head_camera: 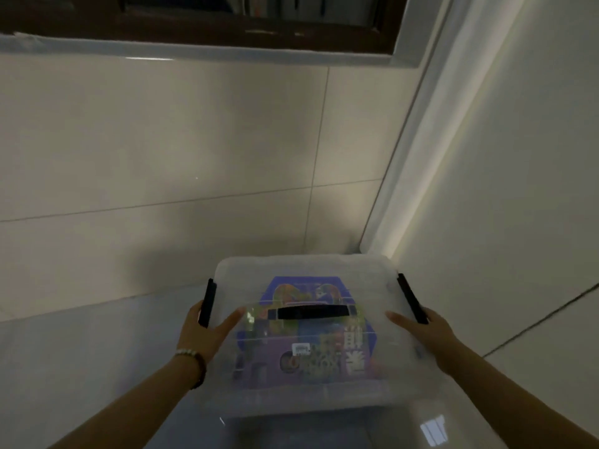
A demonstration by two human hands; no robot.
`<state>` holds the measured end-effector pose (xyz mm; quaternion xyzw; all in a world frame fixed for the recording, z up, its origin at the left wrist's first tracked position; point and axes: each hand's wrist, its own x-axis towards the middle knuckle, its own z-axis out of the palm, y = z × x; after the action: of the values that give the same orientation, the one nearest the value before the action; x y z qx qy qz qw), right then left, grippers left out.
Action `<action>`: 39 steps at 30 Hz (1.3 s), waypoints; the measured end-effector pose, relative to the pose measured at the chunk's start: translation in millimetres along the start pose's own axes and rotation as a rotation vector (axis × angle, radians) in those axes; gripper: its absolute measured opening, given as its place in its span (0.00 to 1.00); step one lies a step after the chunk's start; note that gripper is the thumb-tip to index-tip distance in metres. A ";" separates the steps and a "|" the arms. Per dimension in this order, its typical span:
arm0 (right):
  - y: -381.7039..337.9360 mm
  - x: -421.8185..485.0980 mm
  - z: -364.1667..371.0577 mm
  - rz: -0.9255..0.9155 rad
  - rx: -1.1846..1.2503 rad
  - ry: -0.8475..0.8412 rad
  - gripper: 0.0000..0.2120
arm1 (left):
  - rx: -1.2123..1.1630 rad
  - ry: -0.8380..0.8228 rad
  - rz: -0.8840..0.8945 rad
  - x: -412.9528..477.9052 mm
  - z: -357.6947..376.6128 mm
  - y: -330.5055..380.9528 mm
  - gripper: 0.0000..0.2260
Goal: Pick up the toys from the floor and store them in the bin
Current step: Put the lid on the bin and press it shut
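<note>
A clear plastic bin (259, 393) with a closed lid sits low in the middle of the head view, in a room corner. The lid has a black carry handle (312, 311) on top and black side latches (207, 301). Colourful toy packaging (324, 348) shows through the lid. My left hand (202, 333) grips the bin's left side beside the latch, thumb lying on the lid. My right hand (421, 332) grips the right side by the other latch (412, 298). A bead bracelet is on my left wrist. No loose toys are visible on the floor.
Pale tiled floor (162, 150) stretches ahead to a white sill and dark window frame (227, 30). A white wall (518, 189) rises at the right, close beside the bin. A glossy surface (324, 429) lies under the bin's near edge.
</note>
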<state>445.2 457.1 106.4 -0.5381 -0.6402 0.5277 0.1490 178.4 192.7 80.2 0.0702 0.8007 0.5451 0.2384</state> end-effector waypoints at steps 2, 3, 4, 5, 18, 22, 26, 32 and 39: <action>-23.4 31.2 -10.8 -0.032 -0.053 0.065 0.23 | -0.069 0.034 0.029 8.4 14.9 18.9 0.35; -35.3 46.3 -17.0 -0.042 -0.085 0.091 0.25 | -0.092 0.042 0.052 13.6 22.4 30.6 0.36; -48.4 60.5 -23.9 -0.058 -0.115 0.098 0.26 | -0.113 0.042 0.074 18.8 29.7 42.8 0.37; -61.8 74.0 -31.0 -0.079 -0.142 0.094 0.26 | -0.134 0.036 0.095 23.2 36.8 55.5 0.37; -118.5 216.8 -60.1 -0.164 -0.215 -0.001 0.22 | -0.195 0.077 0.140 82.3 127.6 95.3 0.44; -100.0 230.8 -51.3 -0.154 -0.240 -0.022 0.27 | -0.173 0.098 0.099 90.7 138.0 72.3 0.43; -72.1 242.5 -41.5 -0.146 -0.241 -0.041 0.32 | -0.133 0.096 0.076 97.0 146.1 56.9 0.43; -53.0 251.6 -33.9 -0.194 -0.254 -0.030 0.34 | -0.043 0.109 0.085 104.0 150.8 44.4 0.45; -12.7 195.2 8.9 -0.613 -0.683 0.111 0.36 | 0.118 0.123 0.118 97.1 149.6 40.9 0.48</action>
<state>358.2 619.4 39.8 -0.3696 -0.8980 0.1884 0.1465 155.8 370.6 43.9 0.0975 0.8390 0.5133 0.1520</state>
